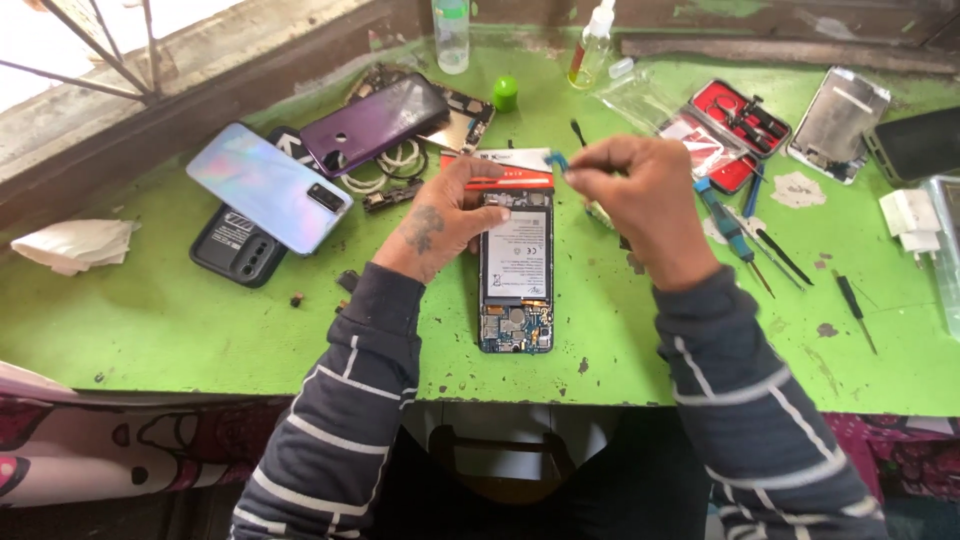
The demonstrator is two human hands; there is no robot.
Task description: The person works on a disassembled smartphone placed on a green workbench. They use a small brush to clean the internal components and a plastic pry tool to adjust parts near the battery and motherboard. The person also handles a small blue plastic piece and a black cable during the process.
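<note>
An opened phone [516, 272] lies back-up on the green table [160, 320], its white battery and circuit boards showing. My left hand [440, 222] rests on the phone's top left edge, fingers curled against it and a red-and-white card [515, 170] just behind. My right hand [640, 195] hovers above the phone's top right and pinches a small blue tool [558, 162] between thumb and fingers.
Left of me lie a pale iridescent back cover [268, 186], a black phone case [235, 248], a purple back cover [375, 122] and a white cloth [75, 243]. Screwdrivers [735, 230], a red tool kit [735, 130], a silver frame [838, 122], bottles [452, 35] and a charger [912, 215] are right and behind.
</note>
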